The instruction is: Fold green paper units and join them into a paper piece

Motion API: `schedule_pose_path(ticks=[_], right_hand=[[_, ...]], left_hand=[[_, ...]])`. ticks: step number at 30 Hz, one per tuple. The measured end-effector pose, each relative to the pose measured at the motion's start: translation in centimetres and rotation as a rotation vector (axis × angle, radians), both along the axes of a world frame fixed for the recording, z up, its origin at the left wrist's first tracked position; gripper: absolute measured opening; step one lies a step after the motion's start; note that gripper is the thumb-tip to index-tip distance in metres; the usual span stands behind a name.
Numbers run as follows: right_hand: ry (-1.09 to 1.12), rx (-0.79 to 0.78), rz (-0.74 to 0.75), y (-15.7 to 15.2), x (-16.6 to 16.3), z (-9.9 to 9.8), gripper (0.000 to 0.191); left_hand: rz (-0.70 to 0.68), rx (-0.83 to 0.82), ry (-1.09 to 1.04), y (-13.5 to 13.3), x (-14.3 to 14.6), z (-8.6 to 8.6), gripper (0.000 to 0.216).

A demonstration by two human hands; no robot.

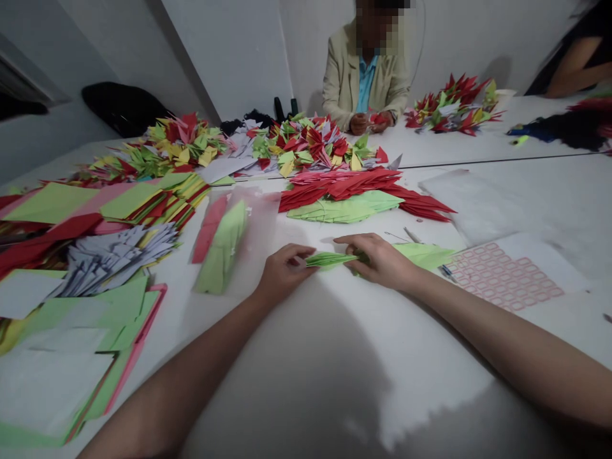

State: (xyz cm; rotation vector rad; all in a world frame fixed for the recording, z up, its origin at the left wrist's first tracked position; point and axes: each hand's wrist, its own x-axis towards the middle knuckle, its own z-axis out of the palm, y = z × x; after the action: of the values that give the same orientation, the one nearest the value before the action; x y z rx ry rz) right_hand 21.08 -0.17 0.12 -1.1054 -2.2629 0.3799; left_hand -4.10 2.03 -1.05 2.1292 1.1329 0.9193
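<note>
Between my hands is a small stack of folded green paper (329, 259), pointed at its ends. My left hand (287, 268) pinches its left end between thumb and fingers. At the right end, my right hand (375, 260) grips it, with the index finger stretched out above. More light green folded paper (423, 255) lies on the table just beyond my right hand. Farther back are a row of light green folded pieces (344, 207) and a pile of red folded pieces (354, 185). A clear plastic bag (258, 236) with green and red folded paper lies to the left of my left hand.
Coloured paper sheets (62, 363) and grey folded strips (119, 255) crowd the left side. Heaps of folded paper (310, 143) stand at the back, before a seated person (368, 76) handling red paper. A sheet with red outlined labels (507, 271) and a plastic sheet (482, 201) lie right.
</note>
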Motion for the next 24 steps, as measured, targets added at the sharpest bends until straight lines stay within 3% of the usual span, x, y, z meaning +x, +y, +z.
schedule_pose_path(ticks=[3,9,14,24], right_hand=[[0.005,-0.004,-0.008,0.1,0.2,-0.3,0.046],[-0.024,0.051,-0.013,0.0,0.3,-0.4,0.038],[0.01,0.077,-0.042,-0.2,-0.2,-0.8,0.025],[0.206,-0.115,-0.119,0.0,-0.4,-1.0,0.029]], left_hand=[[0.012,-0.109,0.004,0.0,-0.1,-0.2,0.018],[0.056,-0.133,-0.042,-0.4,0.0,-0.2,0.021],[0.015,-0.113,-0.106,-0.6,0.2,0.0,0.015],[0.018,-0.52,-0.404,-0.2,0.3,0.2,0.029]])
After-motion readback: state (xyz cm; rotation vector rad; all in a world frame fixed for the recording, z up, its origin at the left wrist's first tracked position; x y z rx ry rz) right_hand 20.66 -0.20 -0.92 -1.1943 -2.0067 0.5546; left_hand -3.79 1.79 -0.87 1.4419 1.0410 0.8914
